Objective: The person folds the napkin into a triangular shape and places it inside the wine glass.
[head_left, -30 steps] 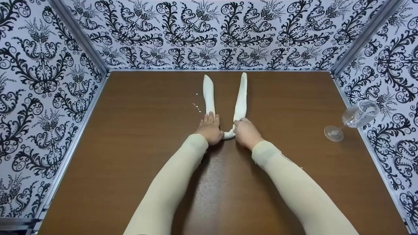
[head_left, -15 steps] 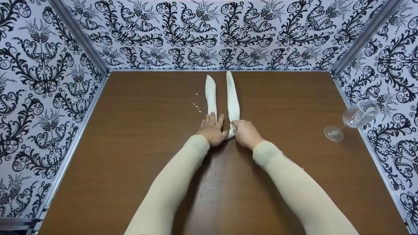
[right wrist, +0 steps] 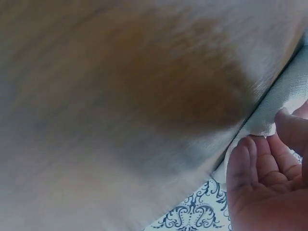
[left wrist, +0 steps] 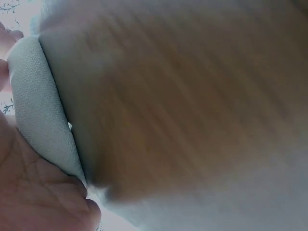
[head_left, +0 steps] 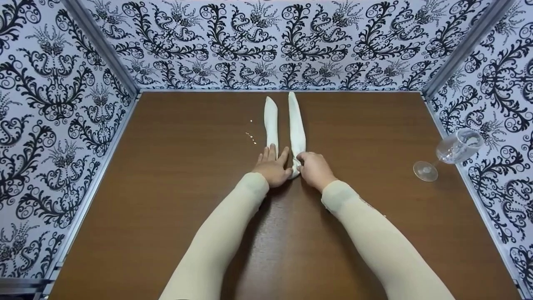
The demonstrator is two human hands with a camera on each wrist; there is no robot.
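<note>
A white cloth [head_left: 296, 125], rolled into a long strip, lies bent in a narrow U with both tapered ends toward the back wall. My left hand [head_left: 272, 168] rests with fingers spread on the left leg near the bend, its thumb at the fold. At the lower part of the right leg, my right hand [head_left: 315, 170] pinches the cloth between thumb and fingers. In the left wrist view the woven roll [left wrist: 43, 106] passes beside my palm. The right wrist view has the thumb and curled fingers at the cloth [right wrist: 269, 113]. My hands partly hide the bend.
A clear stemmed glass [head_left: 458, 146] stands at the right edge of the brown table [head_left: 187, 175]. Small white crumbs [head_left: 251, 137] lie left of the cloth. Patterned panels [head_left: 266, 46] with metal frames enclose the back and sides.
The right leg of the cloth has swung left, and the left leg has shifted slightly right, narrowing the U. My left hand has edged right with its fingers wider; my right hand stays in place.
</note>
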